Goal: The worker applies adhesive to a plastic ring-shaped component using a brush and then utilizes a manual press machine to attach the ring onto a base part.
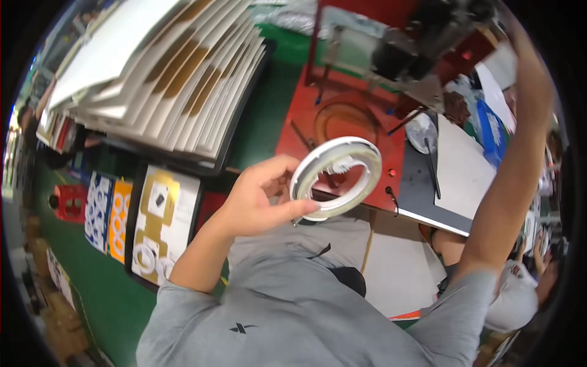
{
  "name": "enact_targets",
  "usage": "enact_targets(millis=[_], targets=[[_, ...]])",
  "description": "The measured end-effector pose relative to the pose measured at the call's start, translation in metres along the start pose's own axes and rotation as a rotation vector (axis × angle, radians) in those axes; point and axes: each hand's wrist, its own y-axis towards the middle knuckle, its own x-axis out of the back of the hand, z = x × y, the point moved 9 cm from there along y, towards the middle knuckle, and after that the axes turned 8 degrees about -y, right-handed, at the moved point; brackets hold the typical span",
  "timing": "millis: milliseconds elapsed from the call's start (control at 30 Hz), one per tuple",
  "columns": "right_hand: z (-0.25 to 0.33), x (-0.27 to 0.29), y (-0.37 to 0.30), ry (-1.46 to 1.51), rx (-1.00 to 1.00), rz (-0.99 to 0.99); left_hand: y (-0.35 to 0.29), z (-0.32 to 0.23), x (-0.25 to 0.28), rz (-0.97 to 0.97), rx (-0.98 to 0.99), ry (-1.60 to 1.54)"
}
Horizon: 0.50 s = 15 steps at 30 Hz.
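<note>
My left hand [260, 199] grips a white plastic ring [318, 160] at its left side, thumb on the near rim and fingers behind. The ring is tilted, and its broad inner band and central opening show. Just beyond it stands a red bench machine [296, 137], with a brown circular outline [345, 119] on its base plate. The machine's dark upper part [422, 55] is blurred. My right arm [507, 165] stretches up along the right side toward the machine's top. The right hand itself is beyond the picture's edge.
A thick stack of white sheets [153, 92] fans out at the upper left. Below it lies a dark tray [199, 214] with a printed card and white rings. A red stool [70, 202] is farther left. Boards [458, 165] lie right of the machine; another person [513, 300] sits lower right.
</note>
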Motion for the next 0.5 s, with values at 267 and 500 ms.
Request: enact_targets(millis=[267,500], targets=[[0.195,-0.001,-0.318,1.747,-0.482,0.933,-0.028,0.054,-0.024,-0.047,-0.021,-0.279],[0.034,-0.048,-0.404,1.546,-1.642,0.420,-0.056,0.127,0.009,-0.133,0.254,-0.201]])
